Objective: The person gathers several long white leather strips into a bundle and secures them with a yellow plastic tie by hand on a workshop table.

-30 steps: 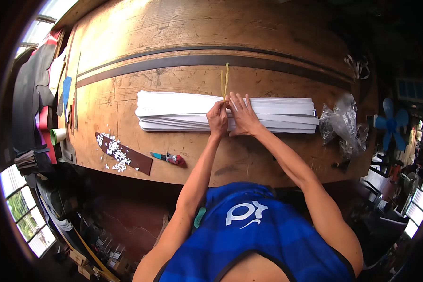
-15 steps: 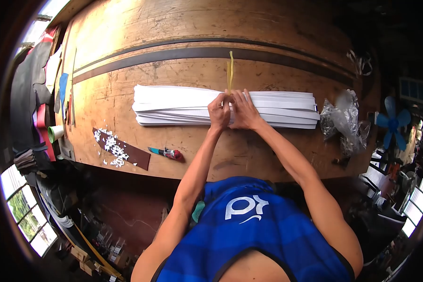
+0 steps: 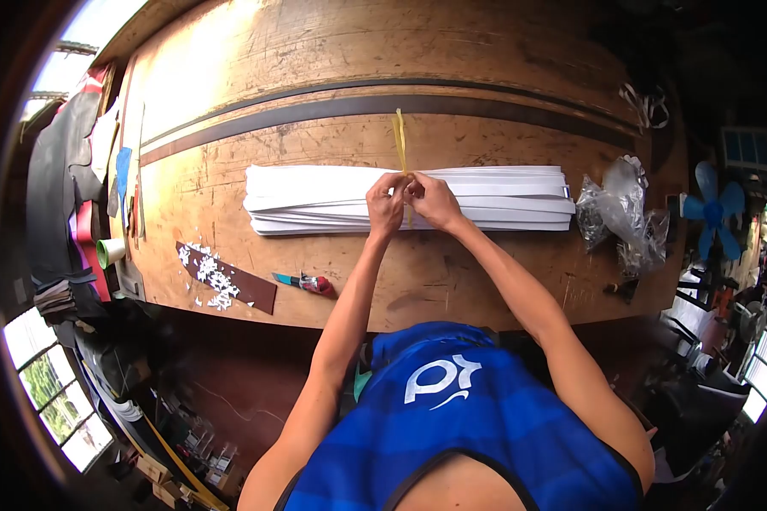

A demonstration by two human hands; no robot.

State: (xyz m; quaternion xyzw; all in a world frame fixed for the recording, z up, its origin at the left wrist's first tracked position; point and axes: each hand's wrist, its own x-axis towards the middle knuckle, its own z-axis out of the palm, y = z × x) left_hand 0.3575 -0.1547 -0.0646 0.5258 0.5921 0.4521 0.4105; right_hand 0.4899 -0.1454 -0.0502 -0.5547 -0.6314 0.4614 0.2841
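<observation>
A long bundle of white strips (image 3: 503, 198) lies flat across the wooden table. Yellow string (image 3: 400, 140) runs round its middle, with loose ends sticking up beyond my fingers. My left hand (image 3: 387, 203) pinches the string over the bundle's middle, fingers bent. Right beside it, my right hand (image 3: 431, 199) pinches the string too, the fingertips of both hands nearly touching. The exact crossing of the string is hidden by my fingers.
White scraps lie on a brown strip (image 3: 251, 289) at the front left, beside a red and teal cutter (image 3: 315, 284). Crumpled clear plastic (image 3: 626, 217) sits right of the bundle. A green-rimmed cup (image 3: 111, 251) is at the left edge.
My right hand has lifted off the bundle's surface, its fingers now drawn in to a pinch against my left hand. The string's upright ends lean slightly left. The whole view has shifted a little.
</observation>
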